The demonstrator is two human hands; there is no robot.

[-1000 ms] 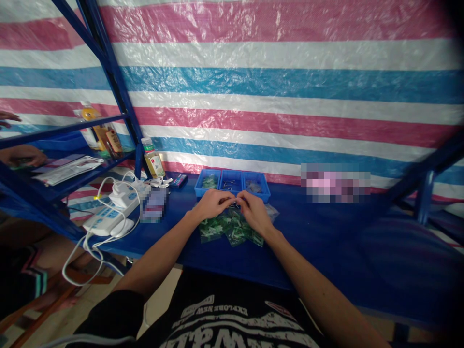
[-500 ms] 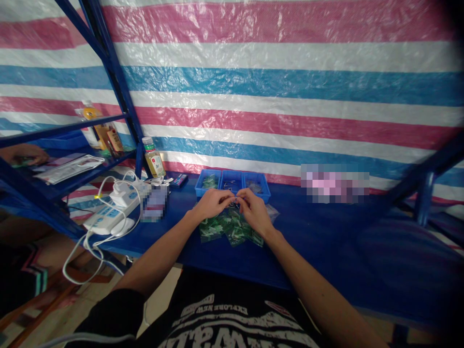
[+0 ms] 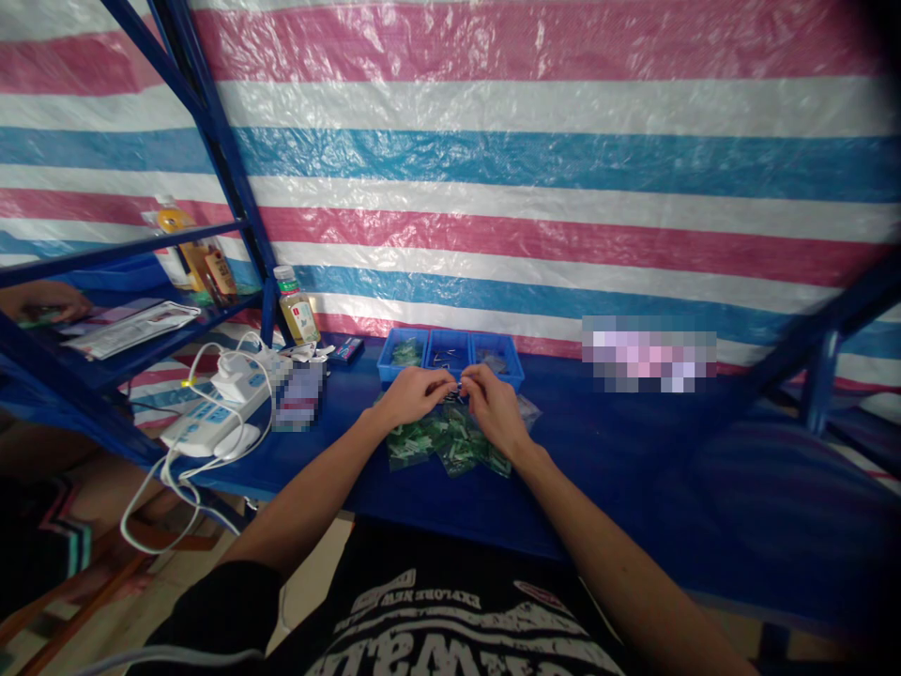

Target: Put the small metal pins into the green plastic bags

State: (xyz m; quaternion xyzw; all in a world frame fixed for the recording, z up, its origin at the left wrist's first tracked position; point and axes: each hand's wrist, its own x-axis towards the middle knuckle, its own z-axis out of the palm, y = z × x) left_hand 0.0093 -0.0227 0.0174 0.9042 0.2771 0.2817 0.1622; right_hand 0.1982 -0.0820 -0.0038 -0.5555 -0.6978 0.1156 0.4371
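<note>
My left hand (image 3: 415, 396) and my right hand (image 3: 492, 402) meet fingertip to fingertip above the table, both closed in a pinch. Between their fingers is something small, partly dark and shiny, too small to name. Just below them lies a pile of small clear packets with green contents (image 3: 450, 443). Behind the hands stands a blue three-part tray (image 3: 450, 377). Its left compartment holds greenish packets (image 3: 408, 353), the middle one a few thin bent metal pieces (image 3: 445, 359), the right one clear, greyish bits (image 3: 496, 362). A clear plastic bag (image 3: 527, 411) lies beside my right hand.
On the left of the blue table (image 3: 605, 488) are a power strip (image 3: 211, 418) with white cables, a drink bottle (image 3: 298, 310) and a small dark box (image 3: 346, 350). Blue metal posts (image 3: 243, 197) flank the table. Another person's hand (image 3: 53, 302) shows far left.
My fingertips have shifted very slightly around the small thing, the right ones a touch further apart from the left. The camera view has moved a little; the rest stays put.
</note>
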